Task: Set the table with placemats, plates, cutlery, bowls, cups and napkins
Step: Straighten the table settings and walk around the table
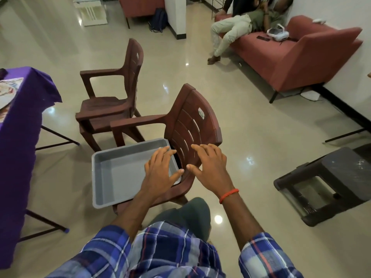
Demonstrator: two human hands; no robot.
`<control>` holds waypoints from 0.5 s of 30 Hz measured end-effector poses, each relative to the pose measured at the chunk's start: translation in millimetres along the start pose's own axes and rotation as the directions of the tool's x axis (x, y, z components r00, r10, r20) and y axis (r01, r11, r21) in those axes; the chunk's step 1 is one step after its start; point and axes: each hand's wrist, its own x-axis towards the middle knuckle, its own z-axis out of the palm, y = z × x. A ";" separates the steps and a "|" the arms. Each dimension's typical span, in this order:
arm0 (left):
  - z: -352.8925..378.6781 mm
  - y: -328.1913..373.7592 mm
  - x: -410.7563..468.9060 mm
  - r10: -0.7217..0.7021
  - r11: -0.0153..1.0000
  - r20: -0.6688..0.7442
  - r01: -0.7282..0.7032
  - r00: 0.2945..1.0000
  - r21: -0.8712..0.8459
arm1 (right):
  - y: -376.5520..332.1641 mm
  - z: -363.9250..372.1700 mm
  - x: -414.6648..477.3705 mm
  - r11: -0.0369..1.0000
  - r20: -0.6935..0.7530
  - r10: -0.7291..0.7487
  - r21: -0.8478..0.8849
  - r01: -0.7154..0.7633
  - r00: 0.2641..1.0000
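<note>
**Two empty hands over a grey tray [120,175]**

Both the left hand [162,173] and the right hand [210,169] are spread, fingers straight, holding nothing. The grey tray lies on a brown chair [192,121] at centre frame. The purple-clothed table [20,127], bearing a plate [5,99], stands at the left edge.

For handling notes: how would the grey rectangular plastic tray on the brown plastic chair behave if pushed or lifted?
Empty and thin-walled, the grey rectangular plastic tray is probably light yet stiff. On the brown plastic chair's smooth seat it would likely slide. It seems to overhang, so might tip.
</note>
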 end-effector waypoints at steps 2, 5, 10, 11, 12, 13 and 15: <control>7.1 15.0 12.9 0.019 1.000 0.013 -0.019 1.000 0.005 | 14.7 -5.1 10.2 1.000 -0.006 -0.011 -0.003 0.011 1.000; 17.3 30.5 37.6 0.047 0.999 0.000 -0.047 0.999 0.019 | 39.7 -7.5 28.6 0.999 -0.001 -0.035 -0.028 0.035 0.999; 45.7 38.3 87.0 -0.010 1.000 -0.076 0.011 0.997 0.011 | 78.4 -5.6 74.0 0.989 0.068 -0.130 -0.054 0.134 0.989; 51.2 43.3 97.7 -0.050 0.999 -0.092 0.051 0.994 0.006 | 87.7 -8.5 86.2 0.985 0.107 -0.160 -0.054 0.167 0.981; 55.5 48.4 107.5 -0.087 0.996 -0.105 0.088 0.991 0.000 | 95.0 -13.6 97.0 0.979 0.137 -0.188 -0.056 0.197 0.973; 60.4 54.1 116.2 -0.115 0.993 -0.121 0.115 0.986 -0.008 | 102.0 -19.1 105.6 0.971 0.164 -0.220 -0.055 0.232 0.962; 67.7 69.1 131.7 -0.185 0.983 -0.146 0.182 0.972 -0.035 | 115.4 -33.8 119.0 0.950 0.235 -0.288 -0.050 0.307 0.928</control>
